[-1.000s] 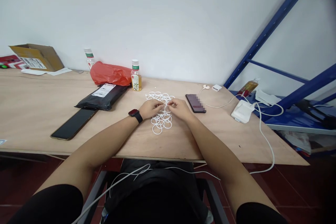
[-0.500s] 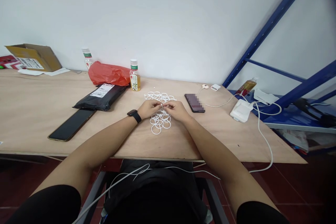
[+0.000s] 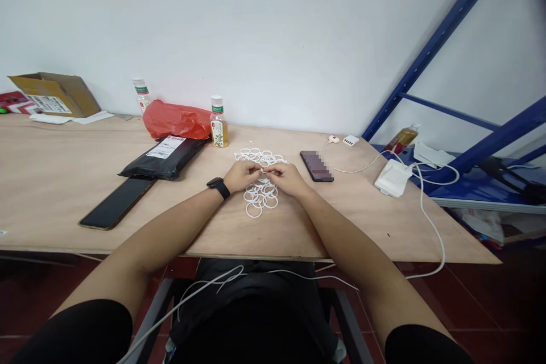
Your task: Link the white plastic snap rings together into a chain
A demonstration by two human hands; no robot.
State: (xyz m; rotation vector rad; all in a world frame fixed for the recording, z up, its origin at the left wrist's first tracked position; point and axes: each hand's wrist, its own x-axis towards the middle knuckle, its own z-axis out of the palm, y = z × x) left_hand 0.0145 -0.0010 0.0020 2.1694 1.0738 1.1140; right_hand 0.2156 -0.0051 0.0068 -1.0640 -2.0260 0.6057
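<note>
Several thin white rings (image 3: 254, 209) lie in a loose, overlapping pile on the wooden table (image 3: 264, 239). Over the middle of the pile, my left hand (image 3: 242, 176) and my right hand (image 3: 286, 177) meet at the fingertips. Both hands are closed in a pinch on a white ring, of which only a small white part shows between the fingers. The rest of it is hidden or blends with the pile. A black watch is on my left wrist.
Left of the pile are a black parcel (image 3: 164, 159), a large phone (image 3: 115, 203), a red bag (image 3: 177, 119) and a bottle (image 3: 219, 125). To the right lie another phone (image 3: 315, 166), a white charger (image 3: 392, 178) and cables. A blue metal frame (image 3: 439, 34) stands at the right.
</note>
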